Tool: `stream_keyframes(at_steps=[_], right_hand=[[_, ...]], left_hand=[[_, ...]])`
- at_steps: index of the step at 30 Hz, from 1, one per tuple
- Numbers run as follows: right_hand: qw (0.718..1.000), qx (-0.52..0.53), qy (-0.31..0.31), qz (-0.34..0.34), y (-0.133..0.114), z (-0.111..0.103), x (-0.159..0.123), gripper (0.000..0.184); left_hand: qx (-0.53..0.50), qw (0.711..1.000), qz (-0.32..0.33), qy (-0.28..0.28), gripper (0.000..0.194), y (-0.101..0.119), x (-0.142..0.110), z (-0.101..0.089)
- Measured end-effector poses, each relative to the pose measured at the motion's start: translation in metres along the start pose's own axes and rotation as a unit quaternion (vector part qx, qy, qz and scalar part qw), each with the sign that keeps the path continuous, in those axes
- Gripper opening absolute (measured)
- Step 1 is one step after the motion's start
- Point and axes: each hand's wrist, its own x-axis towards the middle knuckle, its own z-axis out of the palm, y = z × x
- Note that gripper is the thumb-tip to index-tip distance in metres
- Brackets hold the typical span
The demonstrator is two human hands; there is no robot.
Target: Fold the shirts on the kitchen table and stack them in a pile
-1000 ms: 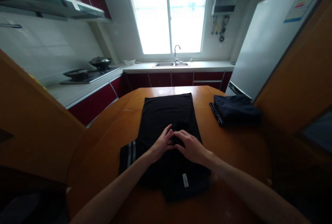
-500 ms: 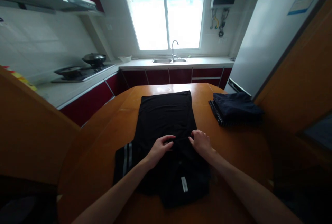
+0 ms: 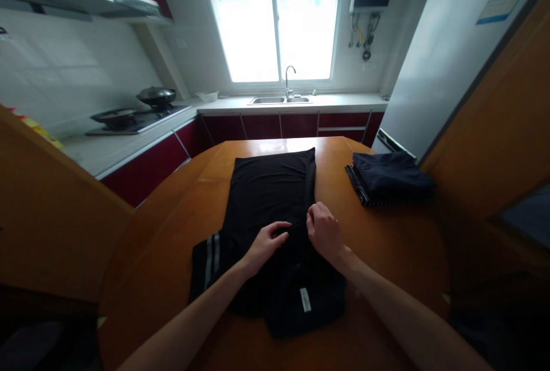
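A black shirt (image 3: 266,193) lies spread on the wooden table, its hem toward the window. Two grey stripes mark the sleeve (image 3: 212,256) on the left, and a white label (image 3: 305,300) shows at the collar end near me. My left hand (image 3: 265,247) rests on the middle of the shirt, thumb and index finger apart. With closed fingers, my right hand (image 3: 325,232) grips the shirt's right edge, which is lifted and turned inward in a narrow strip running up toward the hem. The fingertips of the right hand are partly hidden.
A stack of dark folded clothes (image 3: 391,179) sits on the right of the round-edged wooden table (image 3: 167,216). Beyond are a counter with a sink (image 3: 268,100), a stove with pans (image 3: 157,96) at left, and a white fridge (image 3: 438,67) at right.
My right hand has moved a little left and up, drawing the shirt's right edge inward so a narrow fold now runs along it. My left hand has stayed nearly in place.
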Motion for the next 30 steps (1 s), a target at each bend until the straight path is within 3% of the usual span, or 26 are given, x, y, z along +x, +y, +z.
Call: stream_keyframes(at_steps=[3, 7, 10, 12, 15, 20, 23, 26, 28, 30], right_hand=[[0.998, 0.059, 0.007, 0.015, 0.003, -0.001, 0.005, 0.016], [0.985, 0.133, 0.023, 0.105, 0.048, -0.011, 0.011, 0.013], [0.976, 0.121, 0.031, 0.177, 0.097, -0.017, 0.007, 0.012], [0.964, 0.105, -0.010, 0.243, 0.124, -0.019, 0.001, 0.013], [0.961, 0.043, -0.072, 0.262, 0.143, -0.022, -0.009, 0.014], [0.954, -0.100, -0.138, 0.247, 0.134, -0.033, -0.016, 0.018], [0.946, -0.136, -0.161, 0.244, 0.122, -0.039, -0.017, 0.023], [0.959, -0.173, -0.107, 0.196, 0.104, -0.040, -0.020, 0.026], [0.977, -0.169, -0.047, 0.123, 0.087, -0.036, -0.024, 0.027], [0.990, -0.131, -0.027, 0.049, 0.069, -0.030, -0.031, 0.030]], left_hand=[[-0.019, 1.000, 0.024, 0.002, 0.049, -0.002, 0.001, 0.001], [-0.008, 0.998, 0.057, 0.010, 0.054, -0.006, 0.001, 0.004], [0.097, 0.986, 0.128, 0.042, 0.039, -0.010, 0.000, 0.004], [0.186, 0.963, 0.180, 0.071, 0.033, -0.013, 0.000, 0.003], [0.318, 0.916, 0.224, 0.098, 0.035, -0.018, 0.001, 0.000], [0.513, 0.836, 0.184, 0.066, 0.045, -0.030, 0.000, -0.006], [0.562, 0.809, 0.165, 0.046, 0.047, -0.031, -0.002, -0.007], [0.575, 0.802, 0.164, 0.023, 0.051, -0.027, -0.005, -0.003], [0.573, 0.801, 0.172, -0.012, 0.054, -0.025, -0.007, -0.001], [0.564, 0.803, 0.184, -0.048, 0.057, -0.022, -0.010, 0.001]])
